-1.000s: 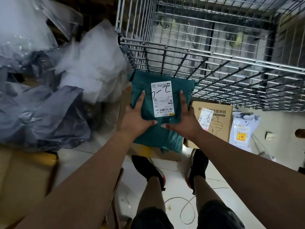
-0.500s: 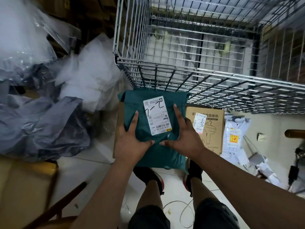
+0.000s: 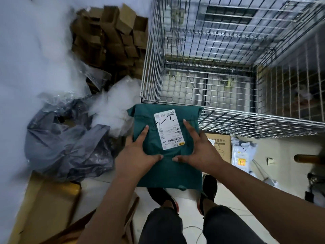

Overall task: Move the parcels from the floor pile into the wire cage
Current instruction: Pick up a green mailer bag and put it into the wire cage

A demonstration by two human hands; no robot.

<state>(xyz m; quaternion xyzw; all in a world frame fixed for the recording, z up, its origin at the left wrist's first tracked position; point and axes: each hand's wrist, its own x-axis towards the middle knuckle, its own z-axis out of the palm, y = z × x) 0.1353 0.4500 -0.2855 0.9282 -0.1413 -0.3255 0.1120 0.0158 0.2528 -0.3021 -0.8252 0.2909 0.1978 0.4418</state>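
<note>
Fingers [image 3: 143, 134] of L hand [image 3: 139, 154] & R hand [image 3: 198, 152] are spread wide, gripping the parcel [image 3: 167, 173] from both sides. Index fingers lie straight on its top face, either side of the label [image 3: 168, 129]. Thumbs point inward along the top & nearly meet, not touching. Other fingers go round the edges & under, hidden, so can't tell how hard they clamp from below.

Parcel = green soft mailer, held in the air, roughly flat. Its far edge is at the near top rail of the cage [image 3: 228, 111], so it's not inside yet. Can't tell if it touches the rail.

Risks, as I judge them:
- Far edge may catch on the rail or wires if pushed fwd w/o enough lift. The mailer would then fold rather than clear.
- Near half hangs past the hands w/ no support. If the contents shift, it could slide out of the grip onto the feet.
- Letting go too soon would drop it outside the cage, on the floor near the box [image 3: 219, 147].
- Cage floor sits well below the rim, so a release from here means a hard landing, bad if the contents are fragile.
</note>
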